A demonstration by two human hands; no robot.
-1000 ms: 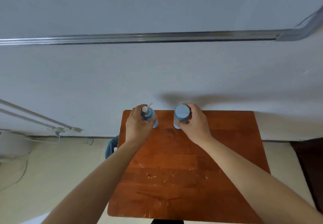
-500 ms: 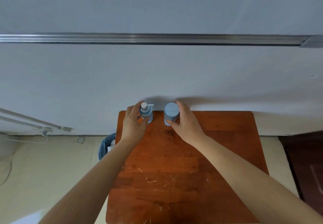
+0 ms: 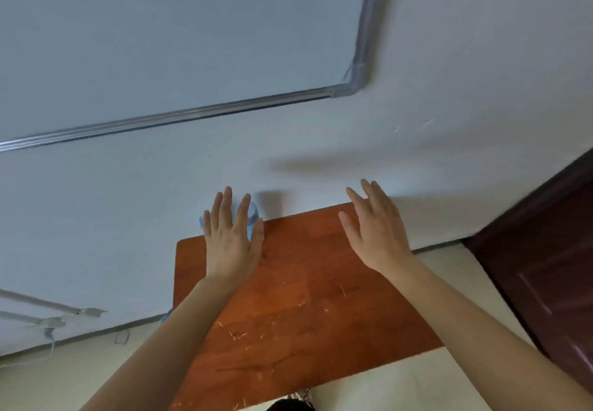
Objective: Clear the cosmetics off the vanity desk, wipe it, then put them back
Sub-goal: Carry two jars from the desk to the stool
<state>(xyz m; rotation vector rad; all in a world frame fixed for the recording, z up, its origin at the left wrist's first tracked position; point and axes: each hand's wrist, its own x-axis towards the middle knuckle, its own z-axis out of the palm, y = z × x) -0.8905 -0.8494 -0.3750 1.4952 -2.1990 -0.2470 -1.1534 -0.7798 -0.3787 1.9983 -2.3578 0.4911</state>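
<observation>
Both our hands are flat and empty, fingers straight. Our left hand covers the blue bottle at the far left edge of the desk, by the wall; our right hand hangs well apart. We judge the bottle to be light, smooth plastic, best gripped round its body. Our fingers hide most of it, and we cannot tell whether they touch it.

Soft daylight, motion blur, wide-angle tilt
</observation>
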